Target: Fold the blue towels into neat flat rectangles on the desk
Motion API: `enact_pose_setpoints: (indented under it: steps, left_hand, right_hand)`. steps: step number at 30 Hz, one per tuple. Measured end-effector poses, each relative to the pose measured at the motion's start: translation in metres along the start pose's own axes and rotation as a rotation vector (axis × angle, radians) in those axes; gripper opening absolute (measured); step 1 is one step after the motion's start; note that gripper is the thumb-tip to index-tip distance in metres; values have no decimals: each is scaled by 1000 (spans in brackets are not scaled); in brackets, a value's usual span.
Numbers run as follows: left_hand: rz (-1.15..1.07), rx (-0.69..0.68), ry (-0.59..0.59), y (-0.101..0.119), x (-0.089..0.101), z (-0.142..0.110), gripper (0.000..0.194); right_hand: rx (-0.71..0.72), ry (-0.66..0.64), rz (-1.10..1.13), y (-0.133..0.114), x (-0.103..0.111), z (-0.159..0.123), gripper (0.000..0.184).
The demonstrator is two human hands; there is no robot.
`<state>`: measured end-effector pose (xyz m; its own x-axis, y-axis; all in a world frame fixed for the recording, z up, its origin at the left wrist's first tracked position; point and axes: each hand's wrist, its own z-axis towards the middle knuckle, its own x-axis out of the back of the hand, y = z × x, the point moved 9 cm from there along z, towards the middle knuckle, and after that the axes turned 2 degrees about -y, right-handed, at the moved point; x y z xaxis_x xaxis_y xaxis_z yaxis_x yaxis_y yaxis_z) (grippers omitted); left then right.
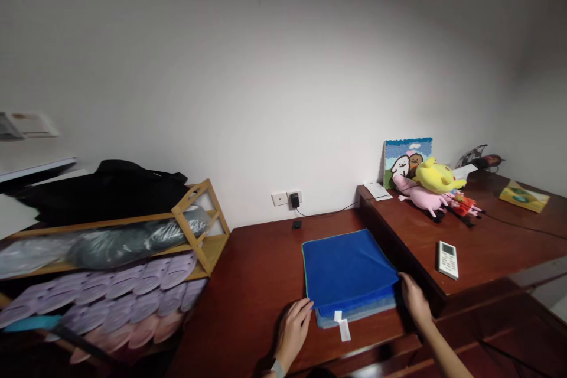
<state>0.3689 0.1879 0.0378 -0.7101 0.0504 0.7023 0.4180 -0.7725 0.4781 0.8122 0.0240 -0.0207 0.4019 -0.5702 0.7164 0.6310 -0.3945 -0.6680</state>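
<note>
A blue cloth with a light green edge lies spread on the dark red wooden table. Beneath its near side show more folded layers, a bright blue one and a greyish-blue cloth with white tags. My left hand pinches the near left corner of the top cloth. At the near right corner, my right hand has its fingers closed on the same cloth. Both near corners look slightly lifted off the layers below.
On the raised right-hand surface are a white remote control, plush toys, a picture and a yellow tissue pack. A wooden shoe rack with lilac slippers stands left. A black plug sits in the wall socket.
</note>
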Motion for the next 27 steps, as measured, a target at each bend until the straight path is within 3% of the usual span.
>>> enact_pose_setpoints:
  steps: [3, 5, 10, 13, 17, 20, 24, 27]
  left_hand:
    - [-5, 55, 47, -8, 4, -6, 34]
    - [-30, 63, 66, -9, 8, 1, 32]
    - [-100, 1, 84, 17, 26, 38, 29]
    - [-3, -53, 101, 31, 33, 32, 27]
    - [188, -149, -23, 34, 16, -8, 30]
    - [265, -148, -89, 28, 7, -29, 34]
    - [274, -97, -107, 32, 3, -22, 37]
    - [241, -79, -178, 51, -15, 2, 39]
  right_hand:
    - [2, 0, 19, 2, -3, -6, 56]
    - [75, 56, 46, -11, 5, -2, 54]
    - [292, 203, 82, -46, 37, 12, 50]
    - [268, 208, 4, -39, 39, 3, 48]
    - [157, 71, -176, -5, 16, -23, 45]
    - [167, 9, -274, 6, 4, -35, 44]
    - [203, 80, -334, -13, 3, -29, 46]
    - [265, 67, -353, -45, -8, -20, 51]
